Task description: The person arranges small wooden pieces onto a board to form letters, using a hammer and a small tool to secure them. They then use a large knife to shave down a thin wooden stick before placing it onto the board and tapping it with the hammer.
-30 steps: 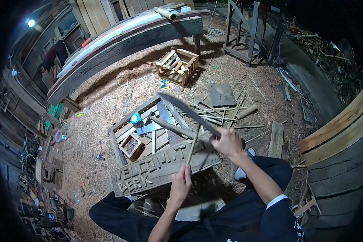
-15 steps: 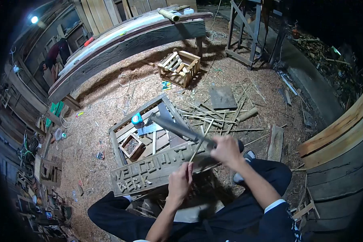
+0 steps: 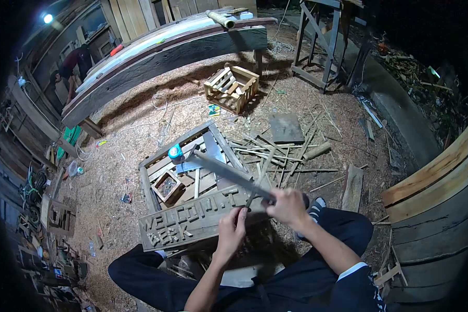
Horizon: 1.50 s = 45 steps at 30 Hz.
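My right hand [image 3: 287, 207] is closed round the handle of a long machete [image 3: 226, 173], whose blade points up and left with a hooked tip. Pinched in my left hand [image 3: 232, 229] is a thin bamboo strip [image 3: 265, 167] that slants up and right. The blade crosses the strip just above my left fingers; blur hides whether they touch. Beneath both lies a wooden board [image 3: 151, 240] with raised stick letters reading "WELCOM" and more, some hidden by the machete and my hands.
Beyond the board stands a slatted wooden frame [image 3: 146, 190] with a small nail box [image 3: 166, 186] and a blue tape measure [image 3: 175, 151]. Bamboo strips [image 3: 291, 156] litter the sawdust. A crate [image 3: 231, 88] and long workbench [image 3: 166, 65] stand farther back; another person [image 3: 78, 62] bends at upper left.
The machete has swung lower and its blade has turned to show a lighter face. My right hand has moved slightly down and left. The strip stays in my left hand.
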Available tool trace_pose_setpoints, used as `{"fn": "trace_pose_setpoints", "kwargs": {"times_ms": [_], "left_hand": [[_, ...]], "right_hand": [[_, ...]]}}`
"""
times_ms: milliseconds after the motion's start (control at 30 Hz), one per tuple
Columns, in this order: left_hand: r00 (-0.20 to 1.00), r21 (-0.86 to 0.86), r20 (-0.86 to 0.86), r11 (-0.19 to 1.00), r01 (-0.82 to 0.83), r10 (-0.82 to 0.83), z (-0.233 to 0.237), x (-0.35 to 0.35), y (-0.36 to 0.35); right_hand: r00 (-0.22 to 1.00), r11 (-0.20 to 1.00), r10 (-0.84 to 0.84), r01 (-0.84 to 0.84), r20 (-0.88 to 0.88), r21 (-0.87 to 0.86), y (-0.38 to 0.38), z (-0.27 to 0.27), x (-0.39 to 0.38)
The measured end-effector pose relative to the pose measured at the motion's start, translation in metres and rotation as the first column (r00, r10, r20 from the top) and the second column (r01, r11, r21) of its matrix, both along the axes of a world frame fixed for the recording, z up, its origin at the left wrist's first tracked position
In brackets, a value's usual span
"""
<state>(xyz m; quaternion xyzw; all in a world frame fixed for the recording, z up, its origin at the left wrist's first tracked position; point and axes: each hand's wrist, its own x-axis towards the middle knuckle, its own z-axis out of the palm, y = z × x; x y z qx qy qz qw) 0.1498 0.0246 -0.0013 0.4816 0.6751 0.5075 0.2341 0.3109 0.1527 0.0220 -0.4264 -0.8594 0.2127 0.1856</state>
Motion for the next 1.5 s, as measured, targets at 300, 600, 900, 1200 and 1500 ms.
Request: {"fn": "trace_pose_setpoints", "kwargs": {"times_ms": [300, 600, 900, 1200, 1500], "left_hand": [[0.999, -0.143, 0.020, 0.989, 0.046, -0.044, -0.002, -0.003, -0.012], [0.995, -0.114, 0.028, 0.989, 0.094, -0.092, 0.012, -0.003, -0.005], [0.993, -0.214, 0.042, 0.970, 0.115, -0.108, 0.008, -0.009, -0.022], [0.992, -0.201, 0.014, 0.971, 0.128, -0.128, 0.008, -0.009, -0.029], [0.952, -0.276, -0.267, 0.959, 0.073, -0.149, 0.042, -0.058, -0.006]], "right_hand": [[1.000, 1.000, -0.017, 0.017, -0.008, 0.026, 0.010, -0.009, 0.001], [0.996, 0.990, -0.083, 0.085, -0.023, 0.110, 0.032, 0.014, 0.001], [0.978, 0.987, -0.131, 0.145, -0.165, 0.074, 0.019, 0.011, 0.003], [0.974, 0.973, -0.216, 0.208, -0.071, -0.105, 0.038, 0.020, 0.010], [0.856, 0.944, -0.296, 0.196, -0.423, -0.264, 0.028, 0.033, 0.016]]}}
